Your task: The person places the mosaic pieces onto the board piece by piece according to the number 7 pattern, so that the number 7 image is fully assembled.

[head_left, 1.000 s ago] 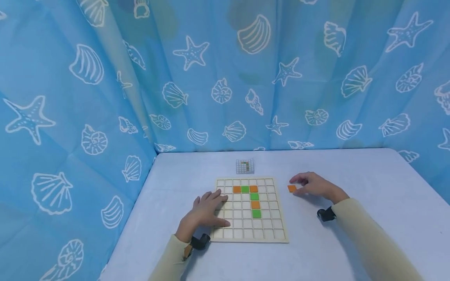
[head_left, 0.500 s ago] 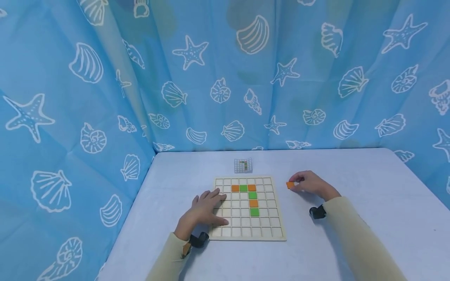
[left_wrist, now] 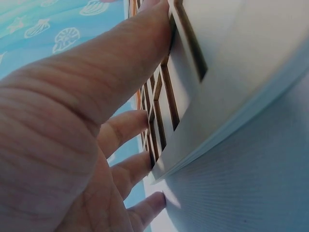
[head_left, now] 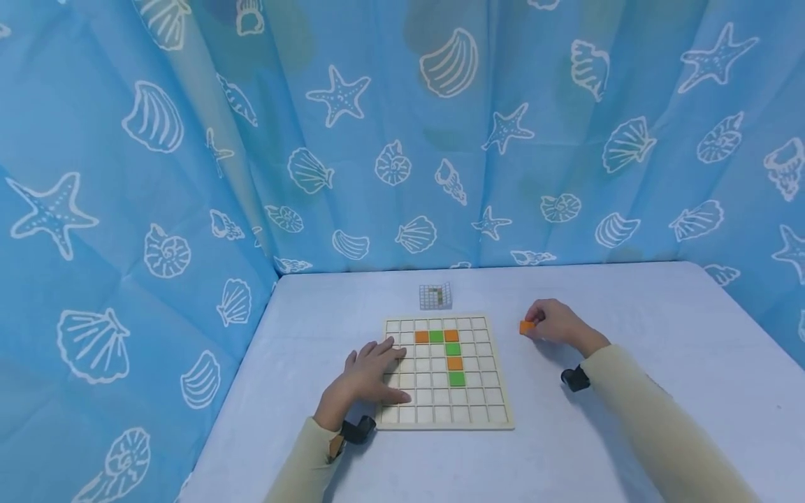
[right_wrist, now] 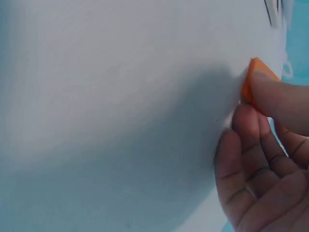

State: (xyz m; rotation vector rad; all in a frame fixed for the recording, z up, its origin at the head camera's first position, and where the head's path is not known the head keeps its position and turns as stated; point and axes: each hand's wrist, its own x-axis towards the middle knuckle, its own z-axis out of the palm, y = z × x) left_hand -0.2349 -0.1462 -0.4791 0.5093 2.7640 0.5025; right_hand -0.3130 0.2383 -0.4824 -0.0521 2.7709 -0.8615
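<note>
A wooden grid board (head_left: 478, 412) lies on the white table (head_left: 660, 321). Orange and green tiles (head_left: 453, 348) sit in its cells, making a bar across the top and a column downward. My left hand (head_left: 367, 374) rests flat on the board's left edge with straight fingers (left_wrist: 120, 130) spread over the cells. To the right of the board, my right hand (head_left: 553, 323) pinches a small orange tile (head_left: 526, 326) just above the table. The right wrist view shows the orange tile (right_wrist: 251, 79) held between thumb and fingertips.
A small card with a printed grid pattern (head_left: 436, 297) stands behind the board. Blue curtains with shells and starfish (head_left: 157, 175) close off the back and left side. The table's right corner lies at the far right (head_left: 711, 269).
My right hand has lifted the orange tile off the table and now holds it pinched, slightly farther back. The left hand has stayed on the board.
</note>
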